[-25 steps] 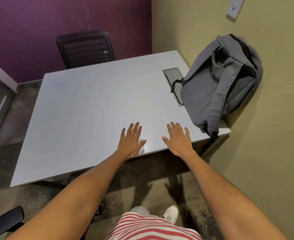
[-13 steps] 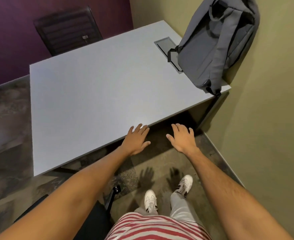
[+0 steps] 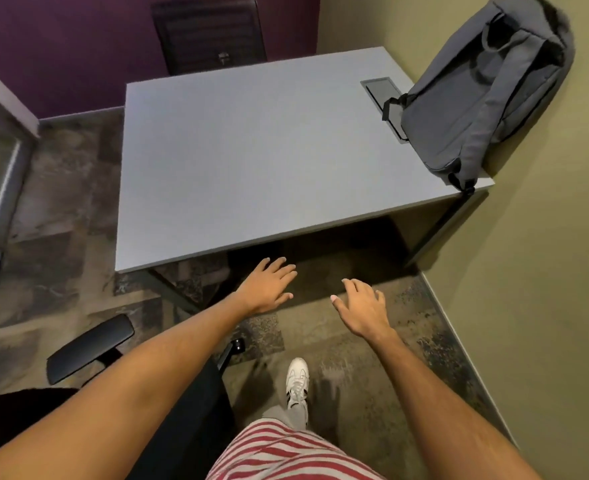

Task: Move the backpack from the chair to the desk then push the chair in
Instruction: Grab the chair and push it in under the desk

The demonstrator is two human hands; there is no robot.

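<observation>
A grey backpack (image 3: 476, 98) stands on the right end of the grey desk (image 3: 251, 161), leaning against the olive wall. My left hand (image 3: 269, 287) and my right hand (image 3: 364, 306) hover in the air in front of the desk's near edge, fingers spread, holding nothing. A black office chair (image 3: 189, 407) sits at the lower left, pulled away from the desk; its armrest (image 3: 90, 348) and part of the seat show under my left forearm.
A second black chair (image 3: 210, 32) stands behind the desk against the purple wall. A cable hatch (image 3: 385, 95) is set in the desktop beside the backpack. The olive wall runs close on the right. A glass door frame (image 3: 5, 161) is at the left.
Both hands have left the desktop and drawn back past its near edge. My view has pulled away from the desk, bringing the near chair into sight at lower left.
</observation>
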